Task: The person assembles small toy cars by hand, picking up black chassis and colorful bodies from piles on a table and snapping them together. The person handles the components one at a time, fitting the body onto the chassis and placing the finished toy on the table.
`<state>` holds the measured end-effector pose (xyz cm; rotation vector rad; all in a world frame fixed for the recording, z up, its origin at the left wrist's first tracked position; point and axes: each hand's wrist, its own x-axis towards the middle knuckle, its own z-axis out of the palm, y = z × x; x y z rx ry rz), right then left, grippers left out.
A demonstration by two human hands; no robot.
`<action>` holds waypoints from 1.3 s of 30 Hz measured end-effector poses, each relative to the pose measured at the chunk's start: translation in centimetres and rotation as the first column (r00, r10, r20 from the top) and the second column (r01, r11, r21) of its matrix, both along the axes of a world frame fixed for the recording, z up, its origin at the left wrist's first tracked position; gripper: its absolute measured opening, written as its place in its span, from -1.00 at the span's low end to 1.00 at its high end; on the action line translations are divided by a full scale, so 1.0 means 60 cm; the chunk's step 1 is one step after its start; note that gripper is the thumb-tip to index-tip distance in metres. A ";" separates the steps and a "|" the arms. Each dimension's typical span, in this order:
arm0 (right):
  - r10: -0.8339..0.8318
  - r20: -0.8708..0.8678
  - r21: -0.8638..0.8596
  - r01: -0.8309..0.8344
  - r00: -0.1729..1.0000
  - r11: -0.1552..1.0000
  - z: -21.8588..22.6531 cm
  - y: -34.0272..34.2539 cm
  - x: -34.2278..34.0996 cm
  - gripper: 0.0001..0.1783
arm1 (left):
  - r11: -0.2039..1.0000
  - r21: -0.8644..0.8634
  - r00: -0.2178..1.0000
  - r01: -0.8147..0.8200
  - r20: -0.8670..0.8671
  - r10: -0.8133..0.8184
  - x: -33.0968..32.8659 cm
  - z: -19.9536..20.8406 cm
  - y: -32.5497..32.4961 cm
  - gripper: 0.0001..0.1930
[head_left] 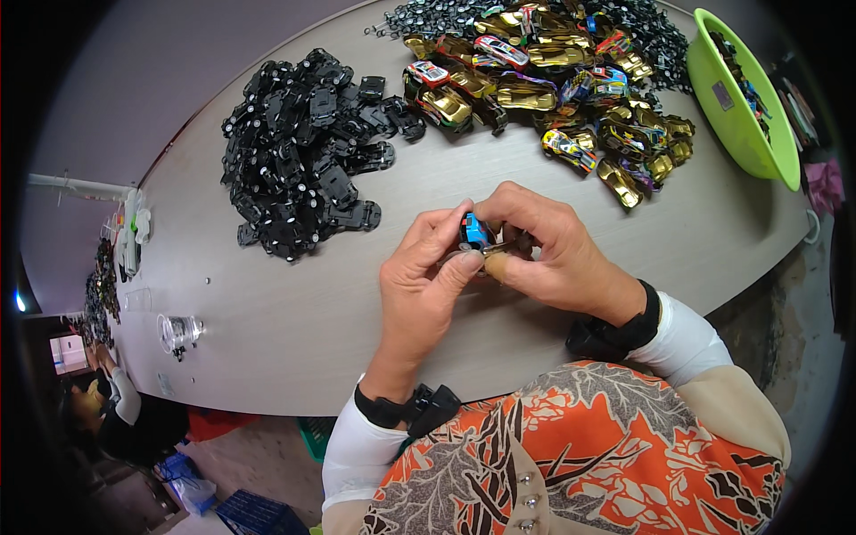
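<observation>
Above the near part of the table, my two hands meet around a small toy car body with a blue and red top [474,230]. My left hand [417,272] is closed on it, fingers behind and thumb in front. Close against its right side, my right hand [555,248] is pinched, thumb and forefinger together. A dark, partly shiny piece shows between those fingers, mostly covered, and I cannot make out its kind. The underside of the toy car is hidden by my fingers.
Left of centre lies a heap of black toy car chassis [290,156]. Gold and printed car bodies [535,89] are piled at the back, before small dark parts [428,20]. A green basin [749,134] stands right, a clear cup [180,332] left. Another person [134,410] sits far left.
</observation>
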<state>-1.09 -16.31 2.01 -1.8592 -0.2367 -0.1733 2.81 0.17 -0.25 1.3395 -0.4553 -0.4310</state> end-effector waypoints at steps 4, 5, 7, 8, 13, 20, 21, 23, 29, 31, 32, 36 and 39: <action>-0.093 0.109 -0.090 0.103 0.990 0.991 -0.010 0.005 -0.001 -0.68 | 0.991 0.130 0.963 -0.021 0.269 -0.015 -0.002 -0.005 -0.004 -0.60; -0.097 0.102 -0.067 0.105 0.990 0.992 -0.011 0.005 -0.001 -0.69 | 0.990 0.138 0.972 -0.018 0.234 -0.015 -0.003 -0.005 -0.004 -0.59; -0.103 0.088 -0.024 0.106 0.991 0.994 -0.011 0.003 0.000 -0.70 | 0.989 0.150 0.986 -0.013 0.165 -0.012 -0.006 -0.006 -0.003 -0.58; -0.102 0.103 -0.042 0.107 0.989 0.993 -0.011 0.001 0.000 -0.71 | 0.987 0.158 0.986 -0.001 0.164 -0.025 -0.006 -0.006 -0.003 -0.57; -0.121 0.120 -0.033 0.126 0.985 0.992 -0.003 0.002 -0.001 -0.74 | 0.970 0.236 0.910 -0.051 0.410 -0.052 -0.004 -0.007 -0.002 -0.56; -0.041 0.052 0.059 0.038 0.998 0.998 -0.021 -0.013 0.005 -0.77 | 0.980 0.187 0.982 0.063 0.162 -0.094 0.001 0.005 0.006 -0.55; -0.025 0.040 0.055 0.023 0.999 0.998 -0.019 -0.013 0.005 -0.78 | 0.984 0.146 0.994 0.099 0.023 -0.103 0.003 0.006 0.010 -0.55; 0.010 0.004 0.057 -0.010 1.000 0.998 -0.014 -0.016 0.005 -0.80 | 0.990 0.051 0.977 0.134 -0.172 -0.123 0.007 0.007 0.014 -0.55; 0.200 -0.212 0.391 -0.104 0.957 0.914 -0.023 -0.031 0.004 -0.88 | 0.982 -0.141 0.874 0.123 -0.454 -0.175 0.011 -0.005 0.013 -0.76; 0.273 -0.333 0.476 -0.089 0.902 0.875 -0.012 -0.050 0.006 -0.89 | 0.987 -0.109 0.859 0.119 -0.487 -0.158 0.012 0.001 0.012 -0.78; 0.274 -0.320 0.494 -0.087 0.907 0.865 -0.013 -0.051 0.006 -0.91 | 0.985 -0.108 0.855 0.135 -0.490 -0.171 0.015 0.000 0.015 -0.78; 0.367 -0.360 0.478 -0.168 0.858 0.862 -0.017 -0.056 0.003 -0.93 | 0.977 -0.089 0.841 0.191 -0.499 -0.210 0.011 -0.004 0.012 -0.79; 0.356 -0.425 0.387 -0.189 0.832 0.903 -0.011 -0.055 0.003 -0.93 | 0.974 -0.018 0.851 0.227 -0.482 -0.208 0.010 0.002 0.013 -0.85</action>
